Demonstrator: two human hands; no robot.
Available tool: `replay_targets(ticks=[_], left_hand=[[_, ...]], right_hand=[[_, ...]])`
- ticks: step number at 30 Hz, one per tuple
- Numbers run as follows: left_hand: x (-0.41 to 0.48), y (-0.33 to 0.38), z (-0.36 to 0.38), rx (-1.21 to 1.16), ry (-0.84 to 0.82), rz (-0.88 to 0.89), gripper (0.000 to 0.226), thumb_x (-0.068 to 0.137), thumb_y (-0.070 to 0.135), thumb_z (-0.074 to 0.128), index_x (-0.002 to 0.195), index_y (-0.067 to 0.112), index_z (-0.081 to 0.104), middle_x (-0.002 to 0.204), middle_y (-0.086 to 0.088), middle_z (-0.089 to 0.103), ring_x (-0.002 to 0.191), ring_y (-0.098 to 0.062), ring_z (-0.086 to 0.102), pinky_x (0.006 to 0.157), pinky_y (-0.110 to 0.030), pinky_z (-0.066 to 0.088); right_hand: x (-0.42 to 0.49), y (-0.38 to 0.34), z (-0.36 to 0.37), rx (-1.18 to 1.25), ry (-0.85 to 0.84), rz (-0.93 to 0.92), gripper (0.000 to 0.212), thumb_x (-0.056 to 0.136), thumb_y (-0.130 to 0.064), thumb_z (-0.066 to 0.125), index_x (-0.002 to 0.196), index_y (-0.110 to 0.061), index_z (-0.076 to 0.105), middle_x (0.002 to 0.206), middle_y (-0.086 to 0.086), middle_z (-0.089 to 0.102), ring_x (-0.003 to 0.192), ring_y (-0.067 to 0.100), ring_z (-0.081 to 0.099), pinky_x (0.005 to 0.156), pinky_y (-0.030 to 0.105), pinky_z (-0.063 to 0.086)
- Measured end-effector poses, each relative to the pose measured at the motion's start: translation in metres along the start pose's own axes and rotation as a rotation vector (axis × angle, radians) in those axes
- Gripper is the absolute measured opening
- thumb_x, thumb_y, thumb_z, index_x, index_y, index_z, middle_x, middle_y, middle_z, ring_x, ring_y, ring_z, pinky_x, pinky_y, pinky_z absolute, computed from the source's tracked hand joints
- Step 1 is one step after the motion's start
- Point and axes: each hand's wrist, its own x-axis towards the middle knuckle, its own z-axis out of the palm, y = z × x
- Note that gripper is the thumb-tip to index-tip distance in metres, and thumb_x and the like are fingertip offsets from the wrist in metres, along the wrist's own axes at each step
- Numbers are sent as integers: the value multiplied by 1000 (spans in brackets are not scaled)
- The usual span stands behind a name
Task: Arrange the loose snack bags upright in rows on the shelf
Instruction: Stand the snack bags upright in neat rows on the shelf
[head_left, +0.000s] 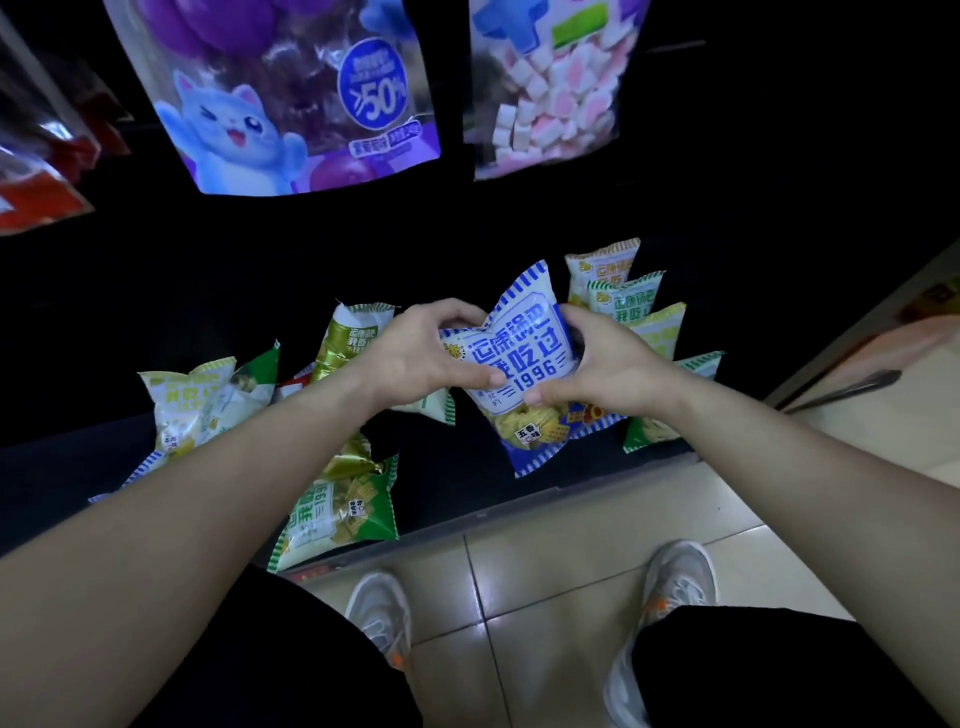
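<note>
Fingers (453, 314) of the left hand (421, 358) curl over the top-left corner of the blue striped bag (514, 358), thumb pressed on its printed face. The right hand (608, 369) mirrors this: fingers wrapped round the right edge, thumb pinching low on the front. The bag is gripped from both sides, tilted, its lower end down near the shelf (447, 478). Cannot tell whether it touches.

Step in hand, as I judge it: 1 bag picked up and being squared before it joins a row. Task partway through. The row of upright bags (626, 299) stands just behind the right hand, about 4 deep.

The next move calls for turning the bag upright, face forward, and seating its base beside or in front of that row without knocking the leaning ones over. The bag is puffy and slippery, so it will likely want support from a neighbour.

Around:
- Loose green bags (343, 509) lie flat or slumped on the left, 1 overhanging the front edge. More behind the left forearm.
- Purple cat pouch (291, 104) and marshmallow pouch (550, 88) hang above and limit headroom.
- Red packs (36, 176) far left.
- Tiled floor (545, 551) and shoes (379, 608) below.

In the way: a green bag under the right wrist crowds the landing spot.
</note>
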Motion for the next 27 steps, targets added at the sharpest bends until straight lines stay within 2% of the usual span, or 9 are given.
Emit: replay_targets(ticks=[3, 6, 9, 12, 17, 20, 27], left_hand=[[4, 4, 9, 0, 26, -11, 63, 62, 30, 93, 114, 25, 58, 109, 15, 62, 97, 0, 64, 75, -13, 54], [14, -1, 18, 72, 112, -12, 62, 57, 36, 94, 108, 30, 59, 107, 14, 62, 98, -5, 64, 83, -26, 56], [29, -13, 23, 137, 124, -47, 61, 52, 41, 95, 100, 38, 57, 109, 12, 63, 96, -9, 66, 85, -38, 58], [50, -21, 27, 266, 128, -84, 63, 55, 48, 92, 105, 36, 56, 113, 13, 60, 98, -9, 62, 85, -38, 56], [107, -37, 44, 401, 172, -131, 65, 64, 45, 89, 118, 27, 57, 112, 8, 57, 90, -12, 59, 67, -30, 50], [148, -58, 61, 450, 176, -144, 69, 65, 48, 87, 123, 28, 56, 120, 3, 61, 92, -13, 58, 71, -31, 51], [236, -86, 87, 526, 201, -149, 68, 69, 43, 87, 126, 25, 55, 122, -5, 62, 102, -23, 61, 70, -32, 47]], right_hand=[[-3, 4, -5, 19, -12, -8, 76, 64, -22, 94, 130, -24, 55, 115, -11, 71, 103, 1, 68, 90, 33, 58], [-1, 9, -12, -86, 10, -7, 74, 74, -33, 87, 137, -26, 49, 114, -16, 66, 101, -1, 65, 89, 29, 54], [3, 19, -27, -257, 93, 49, 72, 87, -47, 72, 147, -25, 40, 122, -7, 59, 105, 13, 61, 88, 31, 49], [13, 35, -49, -383, 164, 90, 65, 92, -48, 64, 147, -22, 41, 135, 1, 52, 113, 19, 57, 86, 30, 44], [35, 71, -79, -595, 272, 135, 58, 92, -44, 62, 142, -20, 45, 140, 7, 47, 125, 26, 52, 100, 41, 46], [46, 100, -89, -641, 282, 179, 60, 92, -45, 62, 143, -20, 44, 139, 6, 47, 125, 27, 52, 99, 42, 47], [82, 150, -98, -681, 333, 236, 57, 94, -43, 62, 144, -22, 44, 140, 6, 47, 122, 28, 53, 96, 42, 50]])
